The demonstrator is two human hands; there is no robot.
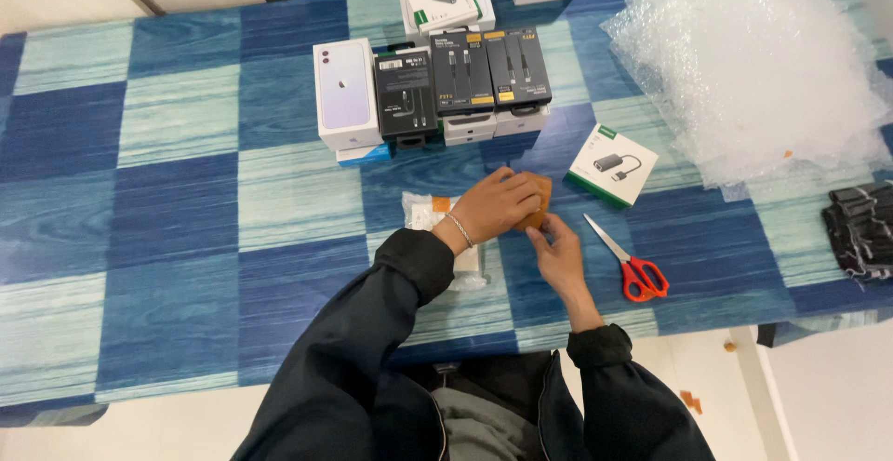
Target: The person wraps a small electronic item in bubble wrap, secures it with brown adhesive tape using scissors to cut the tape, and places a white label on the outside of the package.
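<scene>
Both hands, left (498,205) and right (558,247), clasp a small flat orange-brown piece (537,202).

Cloth, cardboard, plastic and a little metal

The tablecloth (177,191) shows a printed wood-grain pattern in blue checks, smooth and faintly sheened; the bubble wrap (744,70) is clear, crinkled plastic that catches the light. The white boxes (346,93) and black boxes (462,72) look like smooth cardboard (the black ones slightly glossy). The scissors (625,261) have bright metal blades and shiny red plastic handles. Between the left hand (493,205) and right hand (558,252) sits a brown roll (538,202), matt, probably tape. Under the left wrist lies a clear plastic packet (437,228), wrinkled and glossy. The sleeves (372,331) are dark, matt cloth.
</scene>
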